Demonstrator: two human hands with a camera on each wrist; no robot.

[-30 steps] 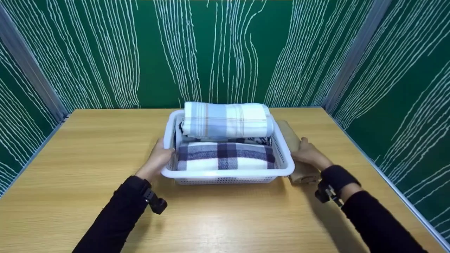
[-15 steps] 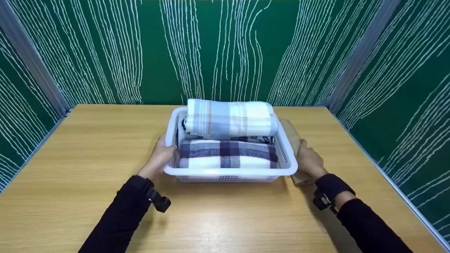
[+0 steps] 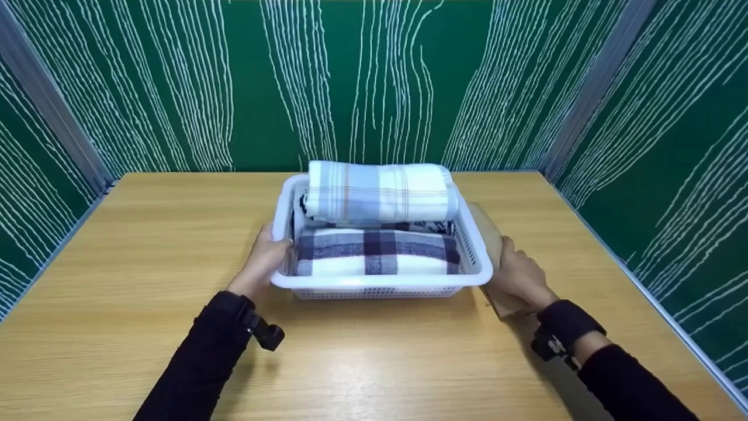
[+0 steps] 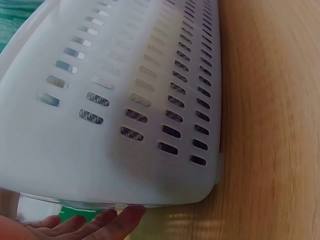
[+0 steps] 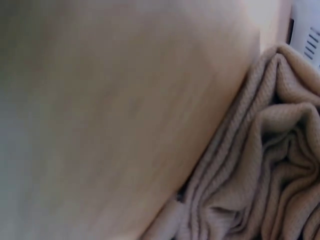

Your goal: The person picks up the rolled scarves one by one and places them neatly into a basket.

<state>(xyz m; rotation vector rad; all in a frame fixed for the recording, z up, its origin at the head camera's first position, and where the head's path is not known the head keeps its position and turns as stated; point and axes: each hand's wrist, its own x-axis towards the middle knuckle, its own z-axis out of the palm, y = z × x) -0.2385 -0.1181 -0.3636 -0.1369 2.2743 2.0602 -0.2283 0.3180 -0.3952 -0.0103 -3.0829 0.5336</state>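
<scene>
A white plastic basket [image 3: 383, 282] with slotted sides stands mid-table. My left hand [image 3: 266, 260] grips its left rim, thumb over the edge; the left wrist view shows the fingers [image 4: 120, 222] at the basket's end wall [image 4: 65, 145]. A purple-and-white checked folded cloth [image 3: 380, 254] lies in the front of the basket. Behind it a rolled blue-and-white plaid cloth [image 3: 380, 190] rises above the rim. Along the basket's right side lies a rolled tan cloth [image 3: 486, 231], which my right hand [image 3: 519, 276] holds from above. Its layered end [image 5: 270, 165] fills the right wrist view's right side.
The wooden table [image 3: 152, 251] extends around the basket. Green panels [image 3: 257, 88] with white wavy lines enclose its back and sides, with metal posts [image 3: 590, 88] at the corners. A black-and-white patterned cloth [image 3: 429, 227] shows under the plaid roll.
My right hand has closed further over the tan roll, and the roll's near end has shifted slightly towards me. My left hand stays at the basket's rim.
</scene>
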